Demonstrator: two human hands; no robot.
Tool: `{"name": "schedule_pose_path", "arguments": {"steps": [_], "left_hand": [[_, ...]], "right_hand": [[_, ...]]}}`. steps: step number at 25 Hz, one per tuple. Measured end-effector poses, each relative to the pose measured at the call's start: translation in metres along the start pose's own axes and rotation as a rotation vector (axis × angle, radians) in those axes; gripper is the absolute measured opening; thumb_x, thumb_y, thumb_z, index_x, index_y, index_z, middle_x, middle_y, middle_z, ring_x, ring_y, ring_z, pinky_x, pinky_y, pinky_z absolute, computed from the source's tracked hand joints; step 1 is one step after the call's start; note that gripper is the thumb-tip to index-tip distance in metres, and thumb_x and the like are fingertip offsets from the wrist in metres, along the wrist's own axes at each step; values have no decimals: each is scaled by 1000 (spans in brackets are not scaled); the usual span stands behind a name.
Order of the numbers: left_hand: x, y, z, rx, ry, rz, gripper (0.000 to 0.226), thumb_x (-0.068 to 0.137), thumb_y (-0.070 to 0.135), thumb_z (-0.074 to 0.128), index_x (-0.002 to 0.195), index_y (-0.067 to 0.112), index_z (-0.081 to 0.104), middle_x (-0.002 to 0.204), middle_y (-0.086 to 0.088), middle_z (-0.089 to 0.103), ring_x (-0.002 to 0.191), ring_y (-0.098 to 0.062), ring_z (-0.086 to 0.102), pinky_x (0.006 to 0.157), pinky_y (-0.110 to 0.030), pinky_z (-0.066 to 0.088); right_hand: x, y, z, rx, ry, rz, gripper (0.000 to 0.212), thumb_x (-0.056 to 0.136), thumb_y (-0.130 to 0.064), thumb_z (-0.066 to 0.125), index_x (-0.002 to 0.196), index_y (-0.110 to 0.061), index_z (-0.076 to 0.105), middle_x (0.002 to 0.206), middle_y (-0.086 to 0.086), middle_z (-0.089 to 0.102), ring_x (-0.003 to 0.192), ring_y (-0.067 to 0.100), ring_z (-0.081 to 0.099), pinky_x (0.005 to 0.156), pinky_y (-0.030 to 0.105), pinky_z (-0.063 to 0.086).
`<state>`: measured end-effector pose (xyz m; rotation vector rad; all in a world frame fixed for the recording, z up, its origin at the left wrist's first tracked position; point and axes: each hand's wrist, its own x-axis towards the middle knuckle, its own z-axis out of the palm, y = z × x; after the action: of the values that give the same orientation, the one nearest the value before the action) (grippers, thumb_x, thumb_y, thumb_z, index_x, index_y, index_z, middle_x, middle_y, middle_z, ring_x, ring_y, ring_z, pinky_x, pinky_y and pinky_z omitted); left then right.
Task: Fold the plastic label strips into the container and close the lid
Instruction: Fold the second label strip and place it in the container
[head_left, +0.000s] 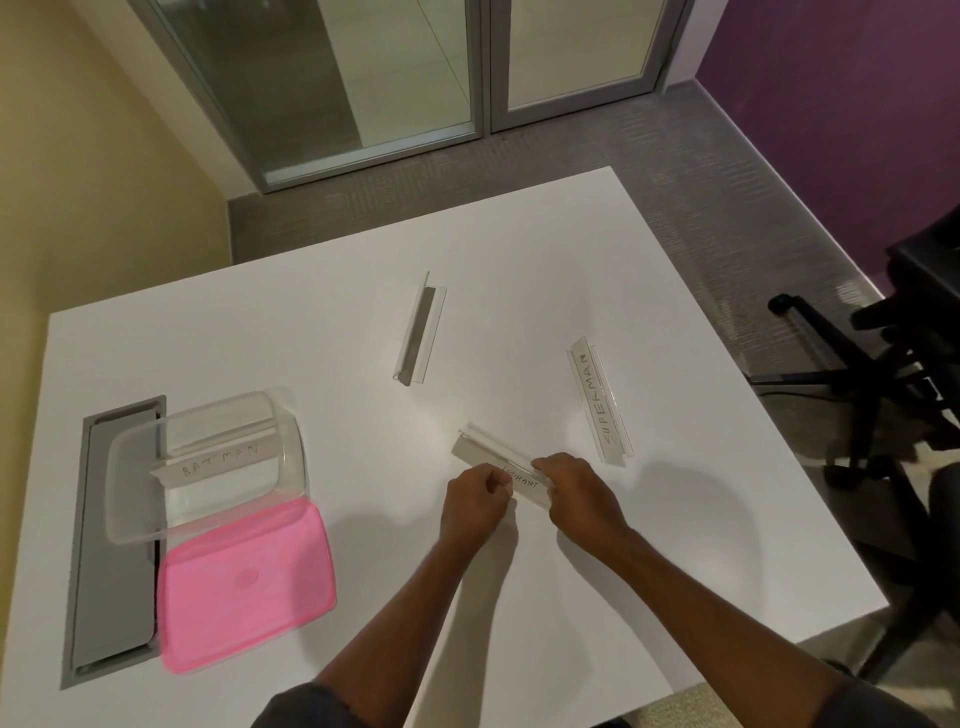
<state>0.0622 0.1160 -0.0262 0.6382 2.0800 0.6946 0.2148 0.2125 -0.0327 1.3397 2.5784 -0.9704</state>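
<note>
A clear plastic label strip (491, 452) with handwriting lies at the table's middle; my left hand (475, 501) and my right hand (574, 491) both pinch its near end. A strip marked SUPERMAN (600, 400) lies to the right, apart from my hands. An unmarked clear strip (420, 330) rests farther back. The clear container (208, 467) stands open at the left with a strip marked BATMAN (221, 460) leaning inside it. The pink lid (244, 584) lies flat just in front of the container.
A grey cable hatch (111, 545) is set into the white table (363, 415) under the container's left side. A black office chair (893, 374) stands off the table's right edge. Glass doors and carpet lie beyond the far edge.
</note>
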Motion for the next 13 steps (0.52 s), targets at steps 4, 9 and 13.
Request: {"name": "schedule_pose_path", "arguments": {"steps": [4, 9, 13], "left_hand": [[0, -7, -12, 54, 23, 24, 8, 90, 20, 71, 94, 22, 77, 88, 10, 78, 85, -11, 71, 70, -16, 49], [-4, -14, -29, 232, 48, 111, 6, 88, 23, 69, 90, 26, 73, 84, 12, 75, 79, -14, 68, 69, -30, 54], [-7, -14, -43, 349, 141, 268, 11, 94, 24, 66, 101, 28, 72, 96, 12, 72, 85, -11, 65, 67, -30, 52]], "right_hand": [[10, 0, -5, -80, 5, -85, 59, 85, 7, 69, 137, -20, 67, 130, 1, 70, 115, 27, 62, 87, 46, 61], [23, 6, -8, -151, -18, -283, 53, 77, 8, 81, 127, -9, 73, 119, 11, 75, 105, 33, 68, 83, 50, 63], [23, 4, -21, -195, -45, -306, 44, 83, 3, 71, 125, -8, 66, 122, 9, 69, 113, 31, 62, 80, 49, 61]]}}
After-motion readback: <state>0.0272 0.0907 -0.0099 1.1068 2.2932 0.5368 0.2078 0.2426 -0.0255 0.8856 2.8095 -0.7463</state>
